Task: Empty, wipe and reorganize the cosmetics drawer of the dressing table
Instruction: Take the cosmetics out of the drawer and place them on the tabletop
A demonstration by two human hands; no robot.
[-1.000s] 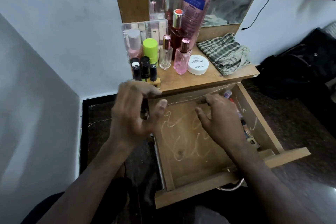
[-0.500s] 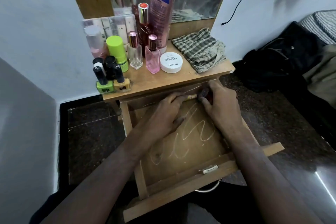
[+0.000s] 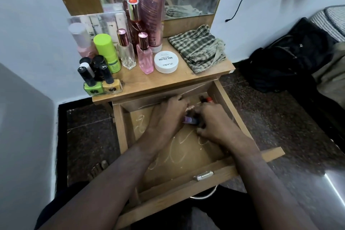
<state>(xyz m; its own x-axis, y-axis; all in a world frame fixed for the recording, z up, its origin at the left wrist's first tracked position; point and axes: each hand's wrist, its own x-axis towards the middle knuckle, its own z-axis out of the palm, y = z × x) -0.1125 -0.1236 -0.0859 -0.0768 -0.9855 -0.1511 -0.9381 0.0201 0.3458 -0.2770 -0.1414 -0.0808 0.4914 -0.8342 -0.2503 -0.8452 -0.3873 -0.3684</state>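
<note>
The wooden drawer (image 3: 173, 193) is pulled out, its bottom showing pale scribbled marks. Both my hands are deep inside it, near the back. My left hand (image 3: 167, 117) and my right hand (image 3: 216, 123) meet around a small purple tube (image 3: 190, 120), fingers of both curled at its ends. A pinkish item (image 3: 190, 107) shows at my left fingertips. A red and black item (image 3: 206, 99) lies in the drawer's back right corner. What else the palms hide I cannot tell.
On the dressing table top (image 3: 168, 82) stand nail polish bottles (image 3: 99, 82), a green-capped bottle (image 3: 107, 52), perfume bottles (image 3: 144, 56), a pink tube (image 3: 151, 5), a white jar (image 3: 166, 61) and a checked cloth (image 3: 197, 50). A black bag (image 3: 289, 56) lies on the floor right.
My left hand came down from the table's left edge into the drawer. Both hands have drawn together at the back, and a purple tube now shows between them.
</note>
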